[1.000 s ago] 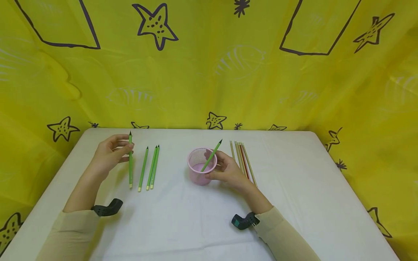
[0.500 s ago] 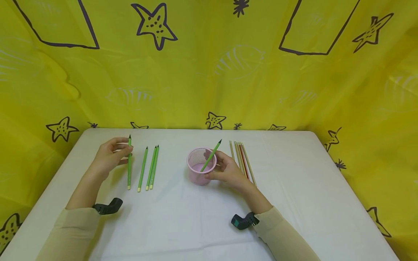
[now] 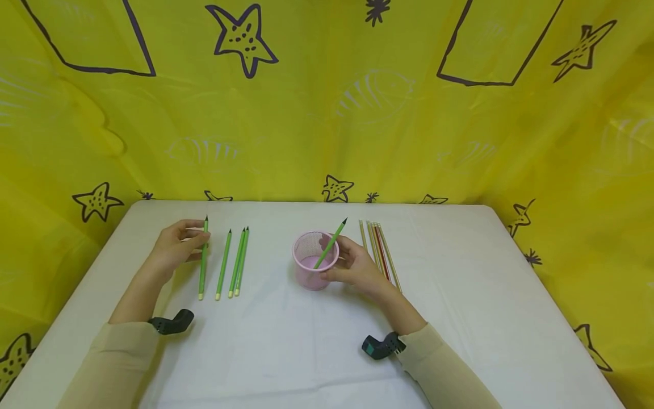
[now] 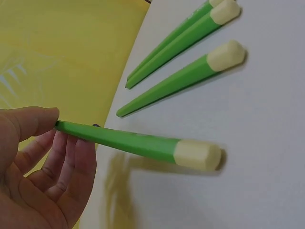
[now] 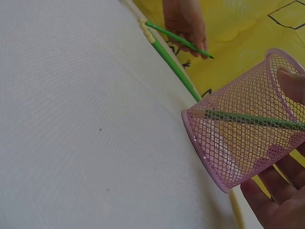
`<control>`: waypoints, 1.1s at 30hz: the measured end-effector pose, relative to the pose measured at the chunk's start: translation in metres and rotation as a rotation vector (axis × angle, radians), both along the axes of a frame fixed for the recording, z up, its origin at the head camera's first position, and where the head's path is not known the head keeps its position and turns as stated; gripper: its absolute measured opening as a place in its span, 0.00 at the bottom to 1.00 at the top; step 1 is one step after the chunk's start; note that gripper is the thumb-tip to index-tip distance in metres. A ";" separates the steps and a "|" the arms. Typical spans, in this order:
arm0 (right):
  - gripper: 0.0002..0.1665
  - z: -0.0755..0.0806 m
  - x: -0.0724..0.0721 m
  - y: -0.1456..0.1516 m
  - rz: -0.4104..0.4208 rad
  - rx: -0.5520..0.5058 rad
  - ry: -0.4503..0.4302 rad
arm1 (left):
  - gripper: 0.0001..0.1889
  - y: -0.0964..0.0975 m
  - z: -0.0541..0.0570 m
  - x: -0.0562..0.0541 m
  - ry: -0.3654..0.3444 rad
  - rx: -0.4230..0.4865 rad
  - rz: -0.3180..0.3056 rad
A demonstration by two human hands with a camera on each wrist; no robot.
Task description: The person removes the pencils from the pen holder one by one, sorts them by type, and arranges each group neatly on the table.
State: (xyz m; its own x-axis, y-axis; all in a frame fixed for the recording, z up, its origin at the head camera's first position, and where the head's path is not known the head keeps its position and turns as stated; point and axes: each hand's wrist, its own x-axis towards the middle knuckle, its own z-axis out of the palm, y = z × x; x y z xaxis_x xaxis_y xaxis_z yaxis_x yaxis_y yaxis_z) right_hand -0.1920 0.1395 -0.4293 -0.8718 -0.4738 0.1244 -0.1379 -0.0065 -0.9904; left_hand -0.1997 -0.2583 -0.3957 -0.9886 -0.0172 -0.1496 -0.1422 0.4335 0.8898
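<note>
My left hand (image 3: 174,245) pinches a green pencil (image 3: 202,274) between thumb and fingers at the left of the table. Its black point is away from me, and its cream end hangs low, close to the tabletop in the left wrist view. Beside it lie three more green pencils (image 3: 224,264), all with cream ends toward me. Near the middle stands a pink mesh pencil cup (image 3: 308,280), which my right hand (image 3: 360,270) grips from its right side, thumb at the rim. One green pencil (image 5: 252,119) leans inside the cup, point up.
Right of the cup, partly behind my right hand, lie several thin gold sticks (image 3: 390,255) and a dark red one (image 3: 384,258). A white cloth covers the table (image 3: 286,352). A yellow patterned curtain (image 3: 306,113) hangs behind and at both sides.
My left hand has come down and slightly toward me with the green pencil, which now tilts a little, its cream end nearer the table. The right hand and pencil cup have stayed put.
</note>
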 end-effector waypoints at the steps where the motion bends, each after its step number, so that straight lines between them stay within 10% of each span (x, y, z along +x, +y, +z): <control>1: 0.47 0.000 0.000 0.000 0.000 0.001 0.000 | 0.29 0.000 -0.001 0.000 -0.006 0.003 0.003; 18: 0.47 0.001 0.000 -0.001 -0.006 0.015 0.000 | 0.29 0.003 0.001 0.003 -0.027 0.046 0.020; 33: 0.46 0.003 0.001 0.001 -0.003 0.024 -0.006 | 0.26 0.038 0.024 0.008 0.094 0.073 -0.120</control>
State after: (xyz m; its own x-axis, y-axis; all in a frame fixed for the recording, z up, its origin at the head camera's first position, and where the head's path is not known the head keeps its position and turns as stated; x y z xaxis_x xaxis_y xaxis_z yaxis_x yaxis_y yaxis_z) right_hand -0.1907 0.1403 -0.4259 -0.8737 -0.4744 0.1080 -0.1323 0.0180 -0.9910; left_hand -0.1917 -0.2205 -0.3714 -0.9926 0.1093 -0.0529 -0.0079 0.3764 0.9264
